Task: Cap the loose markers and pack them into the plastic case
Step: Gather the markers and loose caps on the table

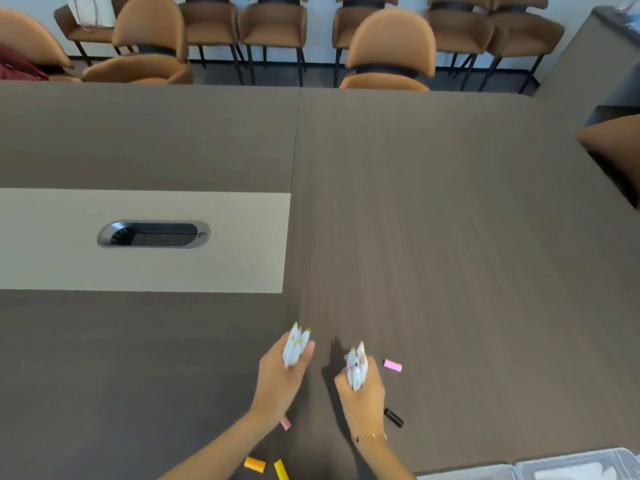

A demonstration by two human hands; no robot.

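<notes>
Head view: left hand (281, 374) and right hand (360, 393) each grip a bundle of uncapped markers (295, 344), fingers curled round, over the table (433, 220). Loose caps lie near the hands: pink cap (392, 365), black cap (393, 417), orange cap (255, 464). Plastic case (568, 462) is cut off at the corner, right of the right hand.

Clear plastic case (568, 465) cut off by bottom edge, contents unreadable. Light pink cap (285, 423) half hidden behind left wrist. White marker barrels (356, 370) mostly buried in right fist; count unclear.
</notes>
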